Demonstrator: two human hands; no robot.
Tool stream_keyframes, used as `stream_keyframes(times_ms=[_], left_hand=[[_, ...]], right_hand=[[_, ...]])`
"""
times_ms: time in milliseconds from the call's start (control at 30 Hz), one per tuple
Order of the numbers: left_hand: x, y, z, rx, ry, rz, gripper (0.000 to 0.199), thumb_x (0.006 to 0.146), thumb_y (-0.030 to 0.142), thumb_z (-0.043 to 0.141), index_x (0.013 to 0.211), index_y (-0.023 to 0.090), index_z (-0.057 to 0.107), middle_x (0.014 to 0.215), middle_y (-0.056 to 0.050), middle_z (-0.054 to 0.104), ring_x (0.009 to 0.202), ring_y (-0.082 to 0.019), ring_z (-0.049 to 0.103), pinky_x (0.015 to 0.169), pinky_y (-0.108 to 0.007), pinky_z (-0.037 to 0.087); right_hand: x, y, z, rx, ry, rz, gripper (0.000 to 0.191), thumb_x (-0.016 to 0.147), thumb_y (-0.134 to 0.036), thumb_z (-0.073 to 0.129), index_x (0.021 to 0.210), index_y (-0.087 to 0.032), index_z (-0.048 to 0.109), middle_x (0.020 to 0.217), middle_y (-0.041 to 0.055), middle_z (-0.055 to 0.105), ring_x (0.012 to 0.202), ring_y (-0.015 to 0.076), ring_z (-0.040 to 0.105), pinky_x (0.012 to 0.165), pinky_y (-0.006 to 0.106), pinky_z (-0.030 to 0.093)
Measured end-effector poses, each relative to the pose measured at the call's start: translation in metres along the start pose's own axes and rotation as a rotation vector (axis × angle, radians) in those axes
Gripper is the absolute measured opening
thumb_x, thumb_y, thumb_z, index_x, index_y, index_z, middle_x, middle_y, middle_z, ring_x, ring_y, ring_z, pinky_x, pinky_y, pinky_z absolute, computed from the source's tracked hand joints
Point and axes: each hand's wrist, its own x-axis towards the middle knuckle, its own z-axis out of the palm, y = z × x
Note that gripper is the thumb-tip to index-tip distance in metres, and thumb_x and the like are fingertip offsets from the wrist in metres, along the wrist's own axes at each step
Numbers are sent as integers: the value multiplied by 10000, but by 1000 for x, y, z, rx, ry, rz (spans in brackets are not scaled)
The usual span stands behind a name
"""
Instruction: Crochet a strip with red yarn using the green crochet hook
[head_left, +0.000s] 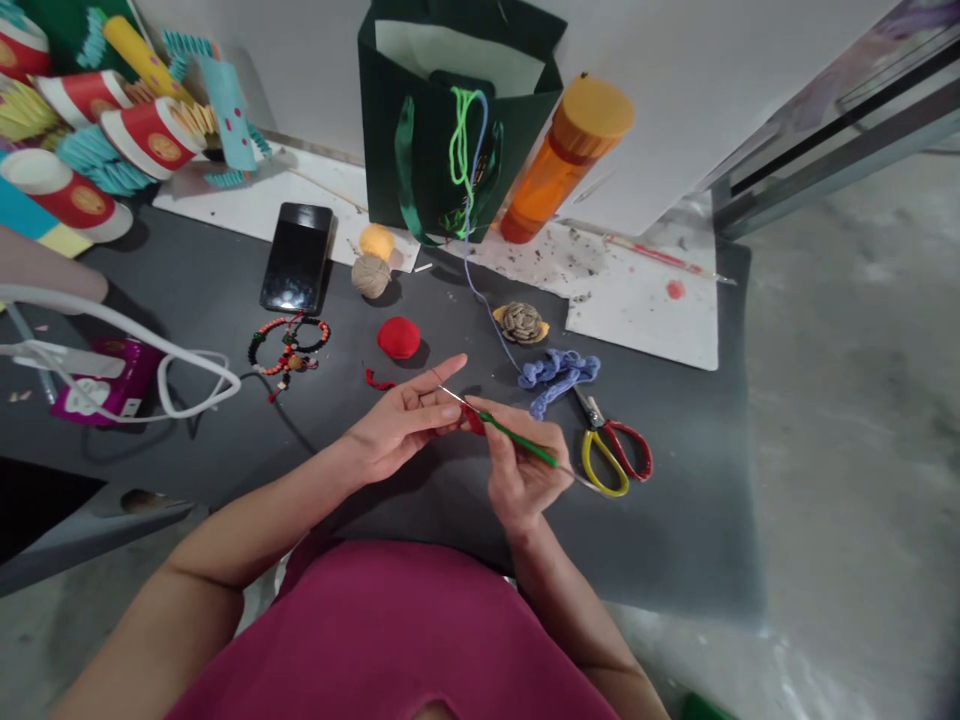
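Observation:
My right hand [529, 475] grips a crochet hook [529, 446] with a green handle, its metal tip pointing up and left. Pinched in my left hand [401, 425] is a small piece of red crochet work [472, 418], partly hidden by the fingers; the left index finger is stretched out. The hook's shaft crosses this piece near the left fingertips. Beyond the left hand lies a red ball of yarn [398, 338], with a short red yarn end [379, 380] beside it. Blue crochet work [559, 370] and scissors [609, 450] with yellow and red handles lie by my right hand.
A dark green gift bag [382, 130] and an orange bottle [551, 175] stand at the back. A phone [297, 258], beaded bracelets [289, 345], a crocheted flower [521, 323] and small yarn balls [372, 275] lie on the grey table [675, 540]. Paper-cup crafts [154, 138] crowd the left.

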Motion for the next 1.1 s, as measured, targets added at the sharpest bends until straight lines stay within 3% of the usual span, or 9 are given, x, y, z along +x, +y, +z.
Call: stream_keyframes(times_ms=[200, 433, 567, 700, 800, 900, 1033, 1100], left_hand=[[0, 2, -1, 17, 36, 21, 583, 694, 177, 917, 1247, 273, 759, 727, 71, 658, 668, -67, 554, 775, -266, 425], [1, 4, -2, 55, 25, 37, 518, 705, 157, 881, 1206, 247, 781, 749, 52, 630, 682, -68, 519, 734, -255, 396], [0, 1, 1, 104, -3, 90, 504, 704, 159, 888, 1187, 268, 795, 755, 50, 623, 728, -73, 547, 792, -262, 415], [-2, -2, 3, 205, -5, 155, 522, 729, 193, 875, 1235, 274, 775, 768, 50, 606, 749, -96, 562, 799, -288, 432], [-2, -5, 1, 212, 12, 188, 518, 737, 218, 873, 1242, 272, 771, 834, 38, 622, 789, -104, 569, 814, -290, 452], [0, -7, -2, 197, 45, 218, 533, 721, 226, 900, 1236, 279, 773, 852, 32, 650, 787, -96, 581, 810, -275, 472], [2, -9, -2, 138, 53, 205, 548, 703, 217, 920, 1230, 261, 776, 796, 35, 671, 758, -94, 604, 808, -273, 494], [2, -8, -1, 90, 36, 165, 535, 704, 203, 918, 1218, 259, 780, 761, 42, 671, 735, -87, 603, 797, -268, 489]], right_hand=[[-5, 0, 1, 103, 120, 293, 41, 1015, -301, 591, 1051, -285, 602, 877, 33, 789, 617, 192, 781, 479, 279, 609], [9, -5, 6, 269, 74, 495, 131, 1042, -415, 520, 988, -298, 497, 689, -12, 756, 404, 158, 657, 282, 208, 339], [15, -7, 8, 387, 24, 551, 223, 988, -473, 614, 932, -278, 522, 642, -28, 741, 335, 117, 575, 246, 187, 209], [12, -10, 10, 392, 31, 522, 255, 937, -453, 707, 897, -247, 563, 736, -24, 777, 396, 81, 599, 291, 151, 309], [8, -10, 9, 336, 11, 455, 161, 975, -383, 672, 937, -242, 602, 840, -3, 810, 440, 79, 634, 312, 150, 339], [3, -5, 5, 194, -45, 268, 33, 1003, -260, 622, 1010, -249, 652, 969, 28, 830, 507, 101, 690, 387, 195, 479], [-1, 1, 2, -73, -105, -78, 190, 941, -148, 684, 1088, -267, 704, 1079, 57, 831, 735, 177, 791, 617, 321, 659], [-2, 2, 2, -92, -101, -96, 226, 925, -127, 703, 1096, -274, 712, 1092, 57, 827, 823, 195, 804, 660, 341, 672]])
